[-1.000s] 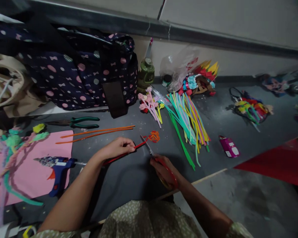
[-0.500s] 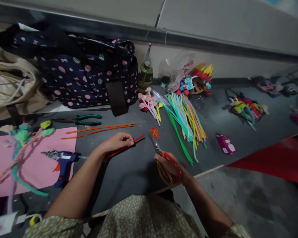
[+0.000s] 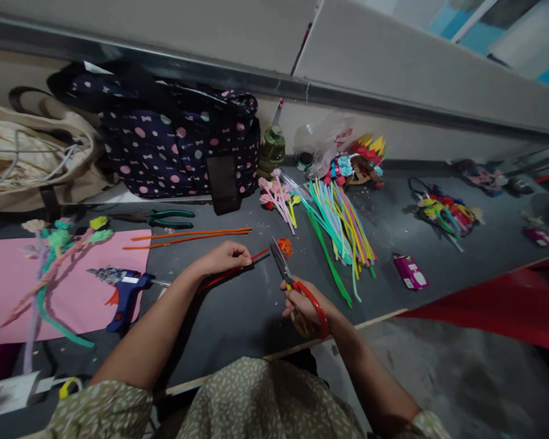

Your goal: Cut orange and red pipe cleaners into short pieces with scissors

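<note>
- two purple packets sit to our right; on the nearer packet (image 3: 410,272) we see white label patches, their print too small to read.
- we can make out a white label on the blue glue gun (image 3: 127,299), but not its words.
- red print marks the clear plastic bag (image 3: 327,146) by the wall; we cannot read it.
- dark printing on the white adapter (image 3: 16,393) at lower left is blurred to us.
- our left hand (image 3: 229,255) hangs over the middle of the worktop (image 3: 238,335), forearm slanting up from lower left, thumb and fingers pinched together on a thin red stem (image 3: 260,253); its short free end points to the right and the rest runs back under the wrist.
- our right hand (image 3: 304,302) comes up from lower right, fingers curled round the red-handled scissors (image 3: 319,314), blades angled up and left, their tips just beside the stem's free end; we cannot tell whether they touch.
- right by the blades we see a small heap of orange snippets (image 3: 284,247).
- beyond our left hand lie long orange stems (image 3: 187,236), near the green-handled pliers (image 3: 171,218).
- past the scissors we have a multicoloured bundle of stems (image 3: 343,228).
</note>
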A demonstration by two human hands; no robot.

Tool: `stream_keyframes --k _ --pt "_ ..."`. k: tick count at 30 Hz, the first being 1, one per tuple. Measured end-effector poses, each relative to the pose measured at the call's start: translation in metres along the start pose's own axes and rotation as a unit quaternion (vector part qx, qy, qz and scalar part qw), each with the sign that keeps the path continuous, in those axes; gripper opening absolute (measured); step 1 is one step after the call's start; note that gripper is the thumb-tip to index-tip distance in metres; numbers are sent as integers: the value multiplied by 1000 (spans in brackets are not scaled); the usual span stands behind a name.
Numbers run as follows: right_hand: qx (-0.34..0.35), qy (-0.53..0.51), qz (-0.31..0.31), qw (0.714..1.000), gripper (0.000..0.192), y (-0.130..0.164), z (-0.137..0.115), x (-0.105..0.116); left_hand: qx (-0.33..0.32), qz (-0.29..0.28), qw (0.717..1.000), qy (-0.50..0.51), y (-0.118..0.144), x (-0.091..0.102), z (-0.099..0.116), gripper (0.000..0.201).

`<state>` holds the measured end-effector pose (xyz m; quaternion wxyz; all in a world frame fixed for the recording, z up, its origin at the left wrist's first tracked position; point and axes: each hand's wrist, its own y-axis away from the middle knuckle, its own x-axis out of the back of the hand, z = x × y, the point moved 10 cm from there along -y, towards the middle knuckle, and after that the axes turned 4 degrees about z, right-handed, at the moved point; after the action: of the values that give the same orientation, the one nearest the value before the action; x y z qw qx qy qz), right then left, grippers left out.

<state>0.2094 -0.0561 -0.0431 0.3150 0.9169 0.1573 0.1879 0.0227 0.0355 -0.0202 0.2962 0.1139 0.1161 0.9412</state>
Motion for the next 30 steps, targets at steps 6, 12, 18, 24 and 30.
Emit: stream_keyframes --k 6,12,18,24,30 --pt "33 40 -9 999 28 -2 -4 -3 0 -1 1000 13 -4 -4 -2 30" --pt "25 70 -5 997 33 0 -3 -2 14 -6 999 34 -5 -7 -1 32" --pt "16 74 -5 997 45 3 -5 0 10 -9 999 35 -6 -7 -2 33" --pt "2 72 -14 997 50 7 -11 -2 5 -14 999 40 -6 -9 1 33" --pt "10 87 -12 996 40 8 -16 -1 15 -9 999 34 -6 -11 6 36"
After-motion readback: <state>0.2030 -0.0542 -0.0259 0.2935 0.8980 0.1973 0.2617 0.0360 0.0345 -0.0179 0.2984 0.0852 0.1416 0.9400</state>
